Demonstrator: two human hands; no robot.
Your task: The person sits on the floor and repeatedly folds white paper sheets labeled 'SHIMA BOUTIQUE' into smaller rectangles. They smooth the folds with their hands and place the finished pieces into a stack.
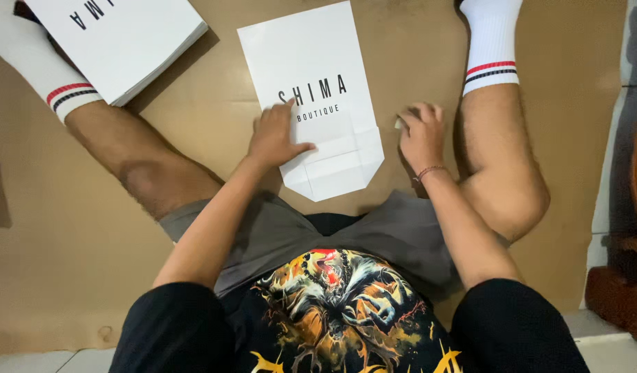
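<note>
1. A sheet of brown cardboard (pixel 194 83) covers the floor across most of the frame, seen from above by a person sitting on it with legs spread.
2. The person's legs angle out toward the upper left and upper right, each in a white sock with red and dark stripes; grey shorts and a black printed shirt fill the bottom centre.
3. A stack of flat white paper bags (pixel 125 41) lies at the upper left, partly over the leg on that side.
4. A single flat white paper bag (pixel 311 62) with black lettering lies at centre top, between the legs — its folded bottom flap points toward the person.
5. The left hand (pixel 276 137) rests palm down on the bag's left edge, fingers loosely spread, gripping nothing.
6. The right hand (pixel 422 135) sits on the cardboard just right of the bag, fingers curled around a small white object (pixel 400 124) — too hidden to identify.
7. A thin bracelet (pixel 429 171) circles the right wrist.
</note>
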